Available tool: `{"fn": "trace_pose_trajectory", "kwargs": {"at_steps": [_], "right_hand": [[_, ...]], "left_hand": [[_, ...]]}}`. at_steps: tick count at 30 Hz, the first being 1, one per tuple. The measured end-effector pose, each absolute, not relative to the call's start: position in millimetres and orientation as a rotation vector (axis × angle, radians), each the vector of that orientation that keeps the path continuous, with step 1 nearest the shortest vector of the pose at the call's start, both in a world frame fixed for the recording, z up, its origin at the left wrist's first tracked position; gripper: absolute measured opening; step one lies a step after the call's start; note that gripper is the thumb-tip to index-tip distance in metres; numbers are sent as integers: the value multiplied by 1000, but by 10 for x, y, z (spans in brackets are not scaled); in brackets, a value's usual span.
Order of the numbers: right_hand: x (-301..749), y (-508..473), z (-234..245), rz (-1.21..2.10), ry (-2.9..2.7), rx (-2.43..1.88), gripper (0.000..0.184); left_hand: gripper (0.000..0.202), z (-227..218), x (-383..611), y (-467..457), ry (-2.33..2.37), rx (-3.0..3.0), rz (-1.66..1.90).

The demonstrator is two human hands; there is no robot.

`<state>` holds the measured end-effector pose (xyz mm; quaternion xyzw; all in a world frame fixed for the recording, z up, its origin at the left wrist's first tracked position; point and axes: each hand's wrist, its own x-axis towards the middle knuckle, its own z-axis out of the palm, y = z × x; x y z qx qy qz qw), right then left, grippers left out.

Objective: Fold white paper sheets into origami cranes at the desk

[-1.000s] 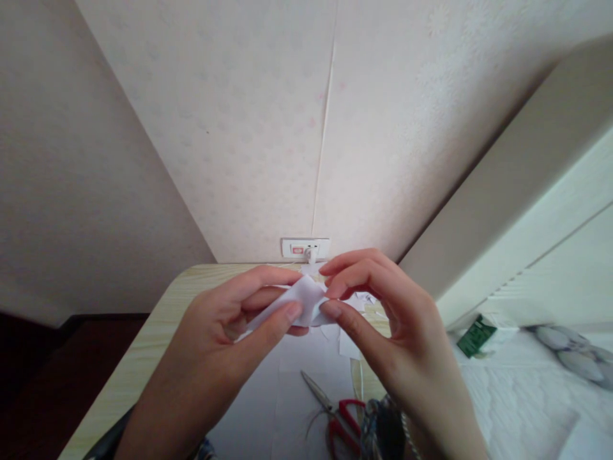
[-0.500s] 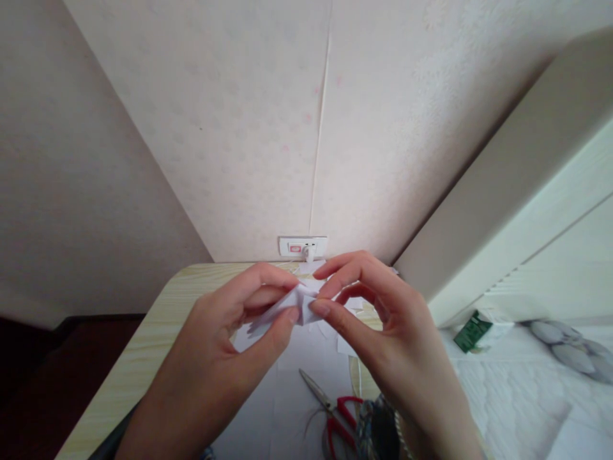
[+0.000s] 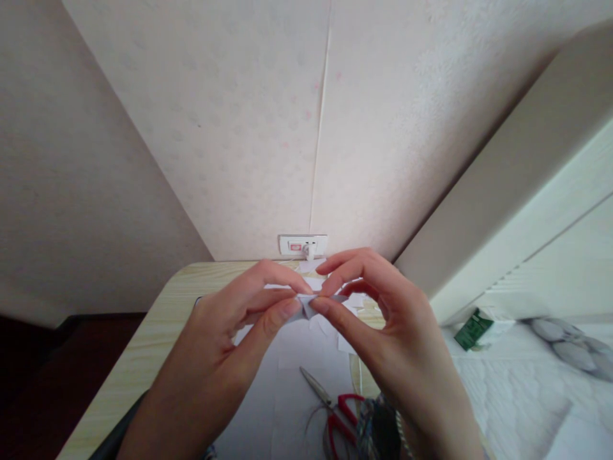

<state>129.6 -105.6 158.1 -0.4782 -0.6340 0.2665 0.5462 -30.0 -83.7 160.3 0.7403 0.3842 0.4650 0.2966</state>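
Both my hands are raised above a light wooden table (image 3: pixel 158 332) and pinch one small folded piece of white paper (image 3: pixel 306 305) between them. My left hand (image 3: pixel 230 338) grips its left part between thumb and forefinger. My right hand (image 3: pixel 383 332) pinches its right end with thumb and forefinger, the other fingers curled above. Most of the paper is hidden by my fingers. Under the hands lies a white sheet (image 3: pixel 287 383) with several small paper scraps (image 3: pixel 345 345) on it.
Red-handled scissors (image 3: pixel 335 409) lie on the white sheet near the front edge, next to a dark patterned object (image 3: pixel 378 428). A wall socket (image 3: pixel 303 245) sits behind the table. To the right is a white bed (image 3: pixel 517 396) with a green packet (image 3: pixel 473 329).
The paper has been pressed flatter and smaller between my fingertips, and both hands have closed in on it. The view has barely shifted.
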Motion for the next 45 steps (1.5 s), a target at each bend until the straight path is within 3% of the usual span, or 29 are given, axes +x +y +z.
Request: {"fn": "trace_pose_trajectory", "kwargs": {"at_steps": [17, 37, 45], "right_hand": [[1301, -1067, 1608, 606, -1525, -1154, 14], [1287, -1093, 1609, 526, -1553, -1136, 12], [1331, -1125, 1641, 559, -1587, -1135, 13]], "left_hand": [[7, 1574, -292, -896, 1032, 1727, 1081], [14, 1615, -264, -901, 1000, 1662, 1165], [10, 1530, -221, -888, 997, 1612, 1377]]}}
